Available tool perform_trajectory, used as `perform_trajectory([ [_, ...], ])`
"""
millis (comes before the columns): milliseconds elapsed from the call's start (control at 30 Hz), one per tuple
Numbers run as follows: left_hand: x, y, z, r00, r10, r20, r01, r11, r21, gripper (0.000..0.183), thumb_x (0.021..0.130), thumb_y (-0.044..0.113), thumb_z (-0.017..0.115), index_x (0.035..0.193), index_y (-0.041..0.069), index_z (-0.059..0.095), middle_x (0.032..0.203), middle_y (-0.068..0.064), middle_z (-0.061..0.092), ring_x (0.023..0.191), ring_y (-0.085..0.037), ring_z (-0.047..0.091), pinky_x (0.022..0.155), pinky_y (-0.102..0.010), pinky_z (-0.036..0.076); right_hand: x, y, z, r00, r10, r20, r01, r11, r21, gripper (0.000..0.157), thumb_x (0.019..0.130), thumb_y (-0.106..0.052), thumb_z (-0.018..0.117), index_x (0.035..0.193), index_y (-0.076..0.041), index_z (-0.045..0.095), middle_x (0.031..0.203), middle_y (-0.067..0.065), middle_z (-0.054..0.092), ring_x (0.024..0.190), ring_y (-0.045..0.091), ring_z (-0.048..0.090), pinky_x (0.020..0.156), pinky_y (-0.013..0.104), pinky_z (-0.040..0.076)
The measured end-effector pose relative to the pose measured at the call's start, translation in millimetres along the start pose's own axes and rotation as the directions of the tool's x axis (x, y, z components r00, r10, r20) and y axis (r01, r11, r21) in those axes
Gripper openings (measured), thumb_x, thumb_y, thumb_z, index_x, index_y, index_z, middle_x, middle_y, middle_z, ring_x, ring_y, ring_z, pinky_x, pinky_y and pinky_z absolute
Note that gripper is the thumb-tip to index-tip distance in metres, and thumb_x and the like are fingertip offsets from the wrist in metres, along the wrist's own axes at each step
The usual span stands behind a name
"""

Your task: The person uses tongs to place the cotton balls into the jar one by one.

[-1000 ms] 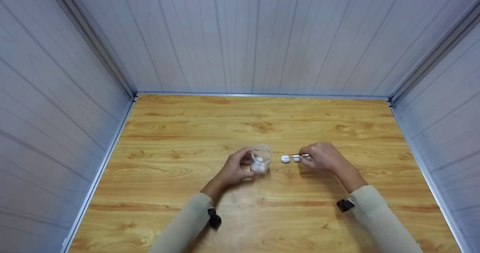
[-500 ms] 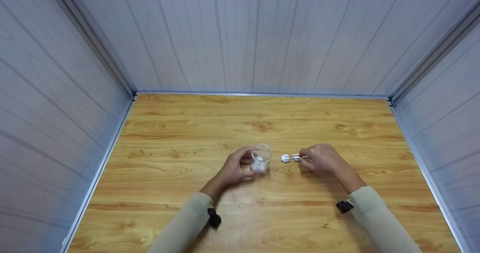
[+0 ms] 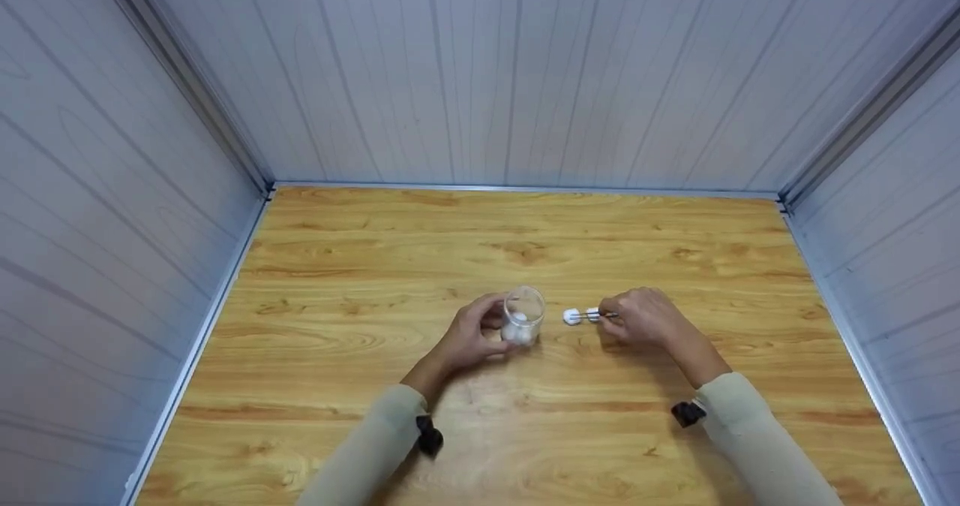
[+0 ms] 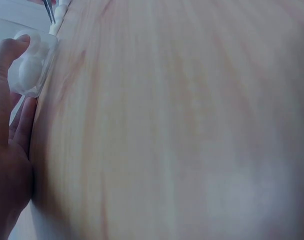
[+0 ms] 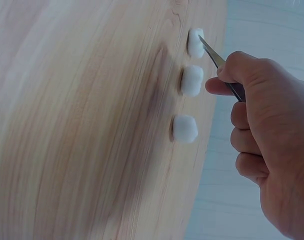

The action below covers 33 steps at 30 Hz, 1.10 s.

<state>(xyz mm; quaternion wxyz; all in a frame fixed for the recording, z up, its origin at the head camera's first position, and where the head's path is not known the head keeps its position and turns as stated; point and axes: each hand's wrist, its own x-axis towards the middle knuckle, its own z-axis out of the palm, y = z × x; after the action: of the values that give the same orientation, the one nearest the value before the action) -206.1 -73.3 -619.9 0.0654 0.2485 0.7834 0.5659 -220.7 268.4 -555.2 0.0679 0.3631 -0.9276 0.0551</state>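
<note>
My left hand (image 3: 469,335) grips a clear glass jar (image 3: 523,317) from its left side, thumb in front and fingers behind. Several white cotton balls (image 4: 31,70) lie inside the jar. Pinched between thumb and index finger, tweezers (image 5: 214,55) extend from my right hand (image 3: 643,318), whose other fingers are curled in. The tweezer tips are right at the farthest of three cotton balls in a row, the one nearest the jar (image 5: 196,43). A middle cotton ball (image 5: 192,80) and a near cotton ball (image 5: 184,128) rest on the table, the latter hidden by my right hand in the head view.
The wood-patterned table (image 3: 375,251) is bounded by a pale panel wall (image 3: 480,78) at the back, a left wall (image 3: 112,228) and a right wall (image 3: 892,251). Black devices are strapped at both wrists.
The tweezers' tips have come closer together on the cotton ball nearest the jar, and the right hand has shifted very slightly. The left hand and jar stay in place.
</note>
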Motion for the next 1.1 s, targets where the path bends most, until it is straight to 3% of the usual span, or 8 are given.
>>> perform_trajectory([
  [267,0.4,-2.8,-0.5,1.0,0.017,-0.003,-0.017,1.0,-0.004,0.072,0.079,0.018,0.088,0.142,0.02,0.054,0.125,-0.01,0.066,0.116,-0.027,0.067,0.099,-0.041,0.06,-0.4,-0.6,0.5,1.0,-0.012,-0.01,0.012,1.0,0.011,0.01,0.089,-0.021,0.073,0.08,-0.019,0.072,0.061,-0.007,0.064,0.05,0.002,0.032,0.046,0.018,0.023],
  [767,0.2,-2.2,0.2,1.0,0.013,0.0,-0.013,0.999,0.034,0.072,0.079,0.02,0.087,0.143,0.016,0.053,0.124,-0.01,0.066,0.113,-0.022,0.068,0.097,-0.032,0.06,-1.9,0.7,1.1,1.0,-0.005,0.006,0.005,0.999,0.048,0.009,0.09,-0.021,0.072,0.081,-0.018,0.072,0.059,-0.007,0.059,0.049,0.002,0.031,0.046,0.018,0.023],
  [1100,0.0,-1.7,-1.1,1.0,0.007,0.019,-0.007,0.999,0.035,0.073,0.081,0.02,0.086,0.145,0.016,0.051,0.125,-0.009,0.066,0.114,-0.022,0.068,0.099,-0.033,0.06,-2.6,3.3,-4.2,0.997,-0.03,-0.07,0.032,0.999,0.031,0.006,0.089,-0.019,0.072,0.083,-0.018,0.074,0.06,-0.006,0.062,0.049,0.002,0.03,0.046,0.018,0.022],
])
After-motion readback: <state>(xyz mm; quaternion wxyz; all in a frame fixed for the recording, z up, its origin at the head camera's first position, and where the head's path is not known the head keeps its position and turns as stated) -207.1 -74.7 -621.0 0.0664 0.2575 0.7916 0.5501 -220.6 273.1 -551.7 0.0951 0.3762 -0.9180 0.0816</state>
